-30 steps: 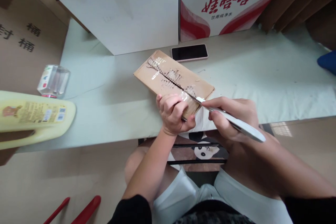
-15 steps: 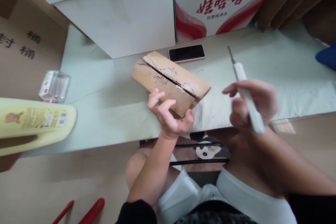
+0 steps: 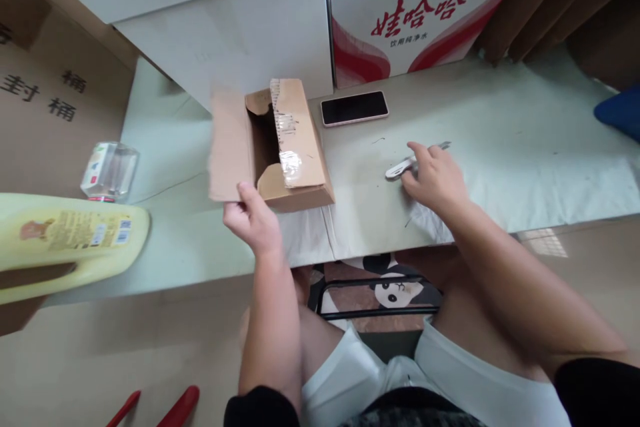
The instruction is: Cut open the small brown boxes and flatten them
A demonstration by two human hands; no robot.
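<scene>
A small brown cardboard box (image 3: 307,140) stands on the cloth-covered table, with torn perforations and shiny tape along its top. One flap is folded out to the left, and a dark gap shows between the flaps; the contents are hidden in shadow. My left hand (image 3: 255,219) is closed on the near edge of that flap (image 3: 230,147), thumb on top. Over on the right, low at the tabletop, my right hand (image 3: 436,177) has its thumb and fingers around a slim white-handled tool (image 3: 399,169). Its thin metal tip pokes out beyond the fingers.
Behind the box lies a phone (image 3: 354,109), in front of large white cartons (image 3: 225,47) and a red-and-white carton (image 3: 425,27). A clear plastic container (image 3: 117,170) and a yellow jug (image 3: 100,230) occupy the left side. Something blue (image 3: 620,113) sits far right.
The box has turned and its left flap has swung open, with my left hand now on that flap. My right hand has lowered the white-handled tool from mid-air to the tabletop.
</scene>
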